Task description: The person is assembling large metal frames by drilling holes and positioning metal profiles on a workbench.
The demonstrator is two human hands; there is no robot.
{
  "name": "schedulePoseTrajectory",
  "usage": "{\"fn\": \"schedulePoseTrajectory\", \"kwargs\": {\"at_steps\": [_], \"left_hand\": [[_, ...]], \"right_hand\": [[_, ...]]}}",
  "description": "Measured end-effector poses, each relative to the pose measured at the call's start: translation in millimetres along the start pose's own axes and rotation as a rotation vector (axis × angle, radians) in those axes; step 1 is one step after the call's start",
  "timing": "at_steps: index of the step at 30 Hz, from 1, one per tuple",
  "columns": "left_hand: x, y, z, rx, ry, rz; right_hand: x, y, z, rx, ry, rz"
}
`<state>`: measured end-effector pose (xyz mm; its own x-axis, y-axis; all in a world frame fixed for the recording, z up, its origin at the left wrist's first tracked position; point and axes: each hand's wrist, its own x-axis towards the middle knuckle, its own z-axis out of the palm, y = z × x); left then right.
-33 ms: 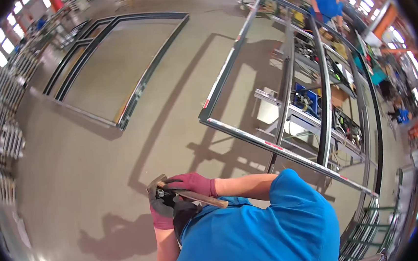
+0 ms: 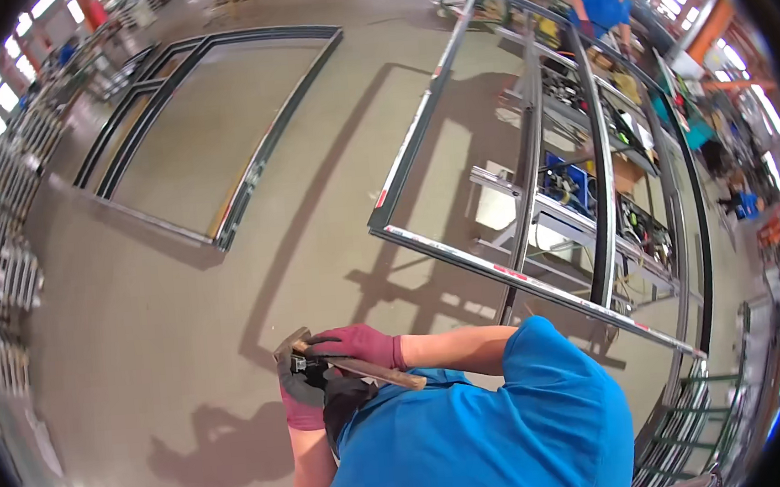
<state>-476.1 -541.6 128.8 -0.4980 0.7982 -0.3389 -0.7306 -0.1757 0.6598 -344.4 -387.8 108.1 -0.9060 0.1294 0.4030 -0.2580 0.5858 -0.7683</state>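
My left hand [image 2: 301, 399], in a maroon glove with a grey palm, is closed around a small black-and-silver part [image 2: 301, 364] just in front of my body. Its exact kind is too small to make out. My right hand [image 2: 361, 344], gloved the same way, reaches across from the right with curled fingers on a hammer [image 2: 384, 372]. The wooden handle slants down to the right under my wrist, and the brownish head [image 2: 292, 344] lies above the left hand's fingers. Part of the hammer is hidden by the right glove.
A large dark metal frame [image 2: 445, 250] stands at the right, with a workbench of tools [image 2: 580, 215] behind it. Another frame [image 2: 216, 239] is at the far left. Stacked profiles [image 2: 8, 283] line the left edge. A co-worker in blue [image 2: 602, 5] bends at the far right.
The surroundings have shifted slightly left in the view. Both hands and the hammer keep their places and grip.
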Motion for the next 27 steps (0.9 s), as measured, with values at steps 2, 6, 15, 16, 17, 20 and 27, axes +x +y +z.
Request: {"fn": "schedulePoseTrajectory", "kwargs": {"at_steps": [2, 6, 15, 16, 17, 20, 27], "left_hand": [[41.3, 3.3, -22.3, -0.05, -0.109, -0.118], [119.1, 20.4, 6.8, 0.053, -0.201, -0.198], [276.7, 19.3, 68.6, 0.109, -0.642, -0.637], [281.4, 16.8, 86.2, 0.147, -0.684, -0.703], [284.0, 14.3, 108.6, 0.205, -0.848, -0.7], [291.3, -27.4, 133.2, 0.244, -1.001, -0.794], [175.8, -124.2, 174.3, 0.407, -1.1, -0.981]], "right_hand": [[11.6, 17.8, -2.7, 0.031, 0.015, 0.136], [28.8, 58.7, -21.0, -0.058, 0.153, 0.229], [39.7, 54.2, -95.3, -0.34, 0.27, 0.604], [31.6, 41.2, -101.2, -0.268, 0.262, 0.675], [18.9, 33.9, -97.3, -0.286, 0.284, 0.726], [-24.6, 13.1, -74.4, 0.098, 0.634, 0.637], [-116.4, -119.9, 7.4, 1.007, 1.468, 0.702]]}}
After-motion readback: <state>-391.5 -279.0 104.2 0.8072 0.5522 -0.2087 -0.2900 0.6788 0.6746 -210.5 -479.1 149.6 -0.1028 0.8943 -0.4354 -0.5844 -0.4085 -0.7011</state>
